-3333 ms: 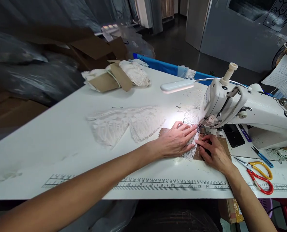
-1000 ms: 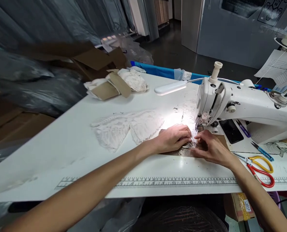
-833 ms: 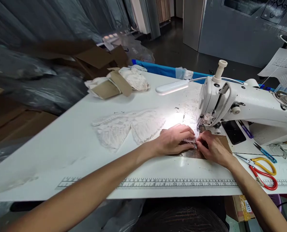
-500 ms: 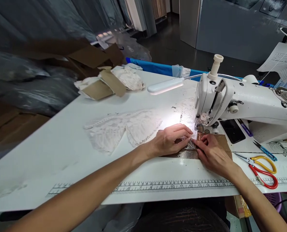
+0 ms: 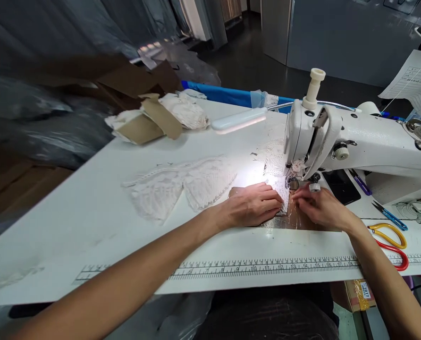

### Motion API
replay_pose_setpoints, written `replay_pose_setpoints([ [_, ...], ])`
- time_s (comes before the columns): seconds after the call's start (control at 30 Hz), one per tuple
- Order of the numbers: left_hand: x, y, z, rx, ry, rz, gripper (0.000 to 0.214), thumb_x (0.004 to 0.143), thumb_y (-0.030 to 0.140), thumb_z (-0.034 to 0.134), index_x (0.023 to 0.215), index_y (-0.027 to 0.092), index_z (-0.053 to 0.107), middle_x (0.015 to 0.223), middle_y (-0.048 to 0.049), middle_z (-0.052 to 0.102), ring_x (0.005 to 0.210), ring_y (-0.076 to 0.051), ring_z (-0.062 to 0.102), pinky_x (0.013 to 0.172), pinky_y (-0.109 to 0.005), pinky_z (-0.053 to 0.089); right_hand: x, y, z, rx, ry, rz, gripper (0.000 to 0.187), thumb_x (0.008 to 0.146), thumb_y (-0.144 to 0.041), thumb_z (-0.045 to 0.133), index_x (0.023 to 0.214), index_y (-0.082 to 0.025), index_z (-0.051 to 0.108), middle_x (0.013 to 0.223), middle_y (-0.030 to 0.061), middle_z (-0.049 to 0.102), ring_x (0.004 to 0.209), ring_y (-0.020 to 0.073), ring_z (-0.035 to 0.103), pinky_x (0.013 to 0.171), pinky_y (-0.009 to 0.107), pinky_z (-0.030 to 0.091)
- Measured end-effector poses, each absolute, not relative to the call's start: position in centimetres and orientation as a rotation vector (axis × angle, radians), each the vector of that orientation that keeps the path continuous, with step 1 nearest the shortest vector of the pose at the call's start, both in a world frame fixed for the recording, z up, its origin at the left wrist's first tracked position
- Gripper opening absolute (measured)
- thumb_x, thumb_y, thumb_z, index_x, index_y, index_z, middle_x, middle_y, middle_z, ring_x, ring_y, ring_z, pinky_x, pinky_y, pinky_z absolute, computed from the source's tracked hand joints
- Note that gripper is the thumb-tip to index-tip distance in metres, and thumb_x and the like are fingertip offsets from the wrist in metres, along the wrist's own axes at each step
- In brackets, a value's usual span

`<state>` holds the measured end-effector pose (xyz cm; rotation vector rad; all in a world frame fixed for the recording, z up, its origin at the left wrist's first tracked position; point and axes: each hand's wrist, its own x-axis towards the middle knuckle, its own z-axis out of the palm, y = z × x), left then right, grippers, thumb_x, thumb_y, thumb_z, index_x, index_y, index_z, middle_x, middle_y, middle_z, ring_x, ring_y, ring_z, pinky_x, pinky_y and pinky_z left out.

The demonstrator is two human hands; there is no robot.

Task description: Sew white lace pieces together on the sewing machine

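My left hand lies over a white lace piece just in front of the sewing machine's presser foot. Its fingers are together and bent, their tips pressing the lace's left edge onto a brown taped sheet. To the right of the foot, my right hand has its thumb and forefinger drawn together near the needle area. What those fingers hold, if anything, is too small to make out. Fine loose threads trail over the sheet between both hands. More lace extends behind the foot.
Scalloped white lace lies left of my hands. Scissors, blue snips and a phone are right. A lamp lights the machine. A fabric bundle sits behind; a ruler strip runs along the front.
My right hand has moved away from the lace's front edge, up and to the right beside the presser foot. My left fingers have flattened from a pinch onto the lace.
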<state>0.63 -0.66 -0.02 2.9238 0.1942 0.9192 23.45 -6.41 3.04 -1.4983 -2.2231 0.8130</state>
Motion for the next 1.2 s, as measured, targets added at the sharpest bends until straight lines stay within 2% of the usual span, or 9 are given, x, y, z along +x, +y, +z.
replay_pose_setpoints([
  [0.07,0.6,-0.7,0.0,2.951,0.198,0.924,0.020,0.099,0.014,0.048,0.088,0.017,0.064,0.091,-0.0042,0.074,0.073,-0.015,0.064,0.065,-0.030,0.050,23.6,-5.5,2.2,-1.569,-2.107,0.740,0.024,0.089,-0.017,0.051,0.102,-0.017,0.071,0.096,0.0062,0.070,0.082,0.0172,0.065,0.076,0.031,0.054],
  [0.2,0.4,-0.9,0.3,3.030,0.243,0.892,0.023,0.100,0.015,0.047,0.086,0.018,0.064,0.091,-0.0037,0.073,0.071,-0.014,0.061,0.065,-0.030,0.049,23.5,-5.8,0.3,-1.436,-2.182,0.540,0.031,0.089,-0.020,0.052,0.113,-0.022,0.072,0.110,0.0082,0.065,0.090,0.0175,0.065,0.078,0.030,0.054],
  [0.33,0.5,-1.0,0.6,3.072,0.239,0.861,0.024,0.101,0.014,0.045,0.087,0.018,0.063,0.091,-0.0027,0.072,0.071,-0.014,0.060,0.066,-0.029,0.049,23.6,-6.3,-0.4,-1.404,-2.283,0.379,0.031,0.087,-0.020,0.058,0.111,-0.027,0.075,0.112,0.0081,0.062,0.097,0.0185,0.064,0.079,0.030,0.055],
  [0.5,0.5,-1.7,0.9,3.130,0.248,0.780,0.024,0.099,0.014,0.044,0.086,0.016,0.065,0.088,-0.0048,0.071,0.071,-0.015,0.059,0.068,-0.031,0.048,23.8,-6.1,-0.3,-1.329,-2.336,0.316,0.032,0.087,-0.018,0.058,0.113,-0.028,0.074,0.108,0.0077,0.061,0.097,0.0174,0.063,0.084,0.030,0.056],
  [0.7,0.4,-1.5,1.8,3.076,0.233,0.620,0.023,0.092,0.020,0.046,0.092,0.015,0.068,0.089,-0.0070,0.069,0.073,-0.018,0.059,0.079,-0.038,0.048,23.6,-6.3,0.0,-1.364,-2.404,0.270,0.032,0.088,-0.018,0.057,0.114,-0.026,0.073,0.108,0.0083,0.061,0.096,0.0180,0.062,0.084,0.031,0.057],
  [1.0,-0.1,-0.7,1.1,3.001,0.326,0.525,0.026,0.091,0.027,0.045,0.101,0.016,0.066,0.098,-0.0082,0.070,0.078,-0.020,0.058,0.076,-0.037,0.045,22.2,-6.5,1.3,-1.633,-2.474,0.147,0.034,0.093,-0.021,0.055,0.124,-0.026,0.067,0.114,0.0102,0.062,0.102,0.0233,0.062,0.075,0.029,0.058],
  [1.2,-0.2,-0.7,0.9,2.985,0.397,0.486,0.030,0.091,0.031,0.046,0.109,0.014,0.063,0.100,-0.0096,0.068,0.082,-0.021,0.059,0.078,-0.038,0.045,22.4,-6.8,1.0,-1.505,-2.464,0.217,0.041,0.092,-0.016,0.053,0.131,-0.027,0.063,0.113,0.0105,0.061,0.099,0.0219,0.061,0.075,0.029,0.059],
])
